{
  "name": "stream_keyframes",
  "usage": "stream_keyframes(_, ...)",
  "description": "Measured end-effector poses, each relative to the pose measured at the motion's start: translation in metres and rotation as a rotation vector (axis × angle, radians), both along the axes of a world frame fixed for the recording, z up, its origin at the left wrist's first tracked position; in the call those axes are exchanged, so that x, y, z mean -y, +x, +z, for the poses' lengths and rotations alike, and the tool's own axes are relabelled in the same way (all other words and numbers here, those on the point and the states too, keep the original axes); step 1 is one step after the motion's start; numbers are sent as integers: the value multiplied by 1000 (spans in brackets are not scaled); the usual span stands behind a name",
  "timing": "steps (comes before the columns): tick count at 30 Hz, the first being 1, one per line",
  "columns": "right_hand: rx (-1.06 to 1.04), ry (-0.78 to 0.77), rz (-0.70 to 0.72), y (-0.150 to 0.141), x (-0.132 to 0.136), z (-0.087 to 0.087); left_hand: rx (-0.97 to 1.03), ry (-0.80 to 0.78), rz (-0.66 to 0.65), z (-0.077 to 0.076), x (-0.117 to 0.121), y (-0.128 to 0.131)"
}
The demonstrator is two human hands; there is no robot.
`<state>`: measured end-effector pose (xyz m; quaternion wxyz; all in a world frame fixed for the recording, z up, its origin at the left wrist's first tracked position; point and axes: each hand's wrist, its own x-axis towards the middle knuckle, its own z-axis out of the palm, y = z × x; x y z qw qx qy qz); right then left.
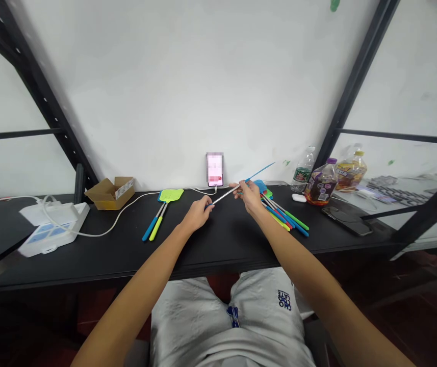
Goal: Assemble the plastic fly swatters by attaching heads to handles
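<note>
Between my two hands, above the black desk, a blue fly swatter with a silver metal shaft is held at a slant. My left hand is closed round its lower, handle end, most of which the fingers hide. Closer to the head, my right hand pinches the shaft; the blue head shows edge-on as a thin strip beyond it. A pile of fly swatters with blue, green, red and yellow handles lies just right of my right hand. Left of my hands lie a yellow-green fly swatter and a blue-handled fly swatter, their heads overlapping.
A phone leans on the wall, its cable running left. An open cardboard box and a white power strip stand left. Bottles, a white case and a dark phone are at right. Black frame posts flank the desk.
</note>
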<state>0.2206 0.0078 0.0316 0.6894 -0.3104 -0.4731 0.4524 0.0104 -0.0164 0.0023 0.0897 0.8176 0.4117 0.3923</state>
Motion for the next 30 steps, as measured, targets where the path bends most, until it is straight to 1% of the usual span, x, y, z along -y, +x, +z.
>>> stream_keyframes(4,18,-16,38,-2,-1,-4,27,4,11,2,2,3)
stream_keyframes(9,65,-58,161,-11,6,-6,74,11,16,2,2,5)
stream_keyframes(13,92,-74,198,-18,14,-4,76,-8,31,1,4,6)
stream_keyframes(17,96,-96,242,-20,16,-6,77,-10,27,1,5,7)
stream_keyframes(23,138,-86,263,-19,15,-9,78,-8,4,0,5,8)
stream_keyframes(30,183,-53,221,-19,9,-15,61,9,15,1,7,10)
